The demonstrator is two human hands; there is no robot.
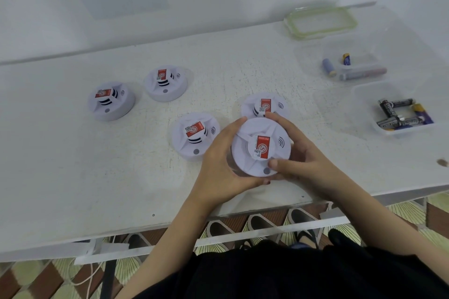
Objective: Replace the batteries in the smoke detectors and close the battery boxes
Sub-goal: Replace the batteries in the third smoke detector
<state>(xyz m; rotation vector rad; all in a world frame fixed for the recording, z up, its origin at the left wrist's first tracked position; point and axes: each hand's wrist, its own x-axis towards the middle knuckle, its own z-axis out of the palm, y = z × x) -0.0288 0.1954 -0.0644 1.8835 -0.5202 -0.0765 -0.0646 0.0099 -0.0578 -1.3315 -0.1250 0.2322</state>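
Both hands grip one smoke detector [261,147] nr the table's [73,153] front edge, label side up; can't tell if it's lifted or resting. Left hand [226,160] cups the left rim, fingers curled under, thumb along the top edge. Right hand [301,160] wraps the right rim, thumb tip next to the grey button. Four other detectors [195,135] sit on the table, one just behind the held unit. On the right, the near tub [403,132] is clear, w/ black batteries [394,110] + one blue. The middle tub [359,51] has a few blue cells [346,59], count unclear. A green-rimmed lid [292,23] lies flat at the back.
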